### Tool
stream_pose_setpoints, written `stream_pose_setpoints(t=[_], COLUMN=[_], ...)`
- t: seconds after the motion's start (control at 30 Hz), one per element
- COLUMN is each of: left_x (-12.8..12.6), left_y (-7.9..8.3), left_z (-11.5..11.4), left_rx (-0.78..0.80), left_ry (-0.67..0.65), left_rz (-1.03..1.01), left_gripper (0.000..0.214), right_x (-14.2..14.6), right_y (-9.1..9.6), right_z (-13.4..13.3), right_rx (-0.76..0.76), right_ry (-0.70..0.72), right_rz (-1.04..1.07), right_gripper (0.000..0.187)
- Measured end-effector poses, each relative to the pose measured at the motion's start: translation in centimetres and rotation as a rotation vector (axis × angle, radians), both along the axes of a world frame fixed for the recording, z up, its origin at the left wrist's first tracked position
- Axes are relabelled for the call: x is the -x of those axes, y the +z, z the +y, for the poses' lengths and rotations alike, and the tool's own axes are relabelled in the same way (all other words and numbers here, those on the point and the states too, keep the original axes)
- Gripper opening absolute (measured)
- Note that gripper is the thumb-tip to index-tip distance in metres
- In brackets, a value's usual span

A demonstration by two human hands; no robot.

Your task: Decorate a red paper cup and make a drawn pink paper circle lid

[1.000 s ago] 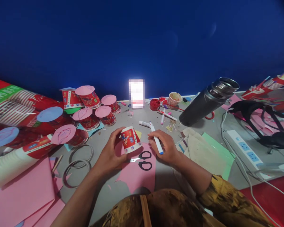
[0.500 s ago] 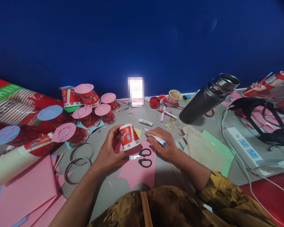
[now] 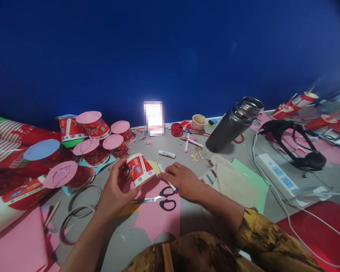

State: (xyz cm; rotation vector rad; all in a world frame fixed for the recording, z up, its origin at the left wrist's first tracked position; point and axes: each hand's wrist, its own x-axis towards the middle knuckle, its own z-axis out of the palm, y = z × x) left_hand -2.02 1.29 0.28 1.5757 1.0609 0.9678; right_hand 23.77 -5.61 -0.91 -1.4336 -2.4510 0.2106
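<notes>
Though half-hidden — marker (image 3: 172, 186) apparently nearer cup (image 3: 139, 170).

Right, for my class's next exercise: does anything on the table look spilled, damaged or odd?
Yellowish crumbs lie scattered on the table beside the dark flask, like unswept litter. The flask is uncapped, so could spill. The pink paper under the scissors has a ragged edge, probably from cutting. The held cup shows no damage.

Dark flask (image 3: 225, 132) (open-topped), white power strip (image 3: 277, 173), perhaps a black headset (image 3: 312, 160), blue wall (image 3: 158, 53)
</notes>
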Motion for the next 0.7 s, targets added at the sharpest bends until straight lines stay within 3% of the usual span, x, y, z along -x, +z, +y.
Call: stream_pose_setpoints(t=[0.1, 0.2, 0.27, 0.37, 0.47, 0.7], left_x=[0.1, 0.4, 0.7, 0.9, 1.0, 0.6], left_y=[0.1, -0.1, -0.4, -0.9, -1.3, -0.6], left_z=[0.0, 0.0, 0.1, 0.3, 0.4, -0.1], left_rx=[-0.011, -0.004, -0.010, -0.029, -0.016, 0.010], left_ry=[0.004, 0.009, 0.023, 0.040, 0.036, 0.037], left_rz=[0.049, 0.074, 0.076, 0.073, 0.067, 0.082], left_gripper=[0.082, 0.084, 0.087, 0.085, 0.082, 0.088], right_x=[-0.1, -1.1, -2.5, -5.3, -7.6, -8.4], right_y=[-0.3, -0.1, 0.6, 1.8, 2.1, 0.3], right_z=[0.0, 0.3, 0.9, 2.5, 4.1, 5.0], right_rx=[-0.030, -0.034, -0.043, -0.043, 0.016, 0.044], right_ry=[-0.003, -0.038, -0.190, -0.562, -0.761, -0.816], right_rz=[-0.066, 0.009, 0.054, -0.014, -0.146, -0.195], right_gripper=[0.042, 0.042, 0.040, 0.035, 0.033, 0.025])
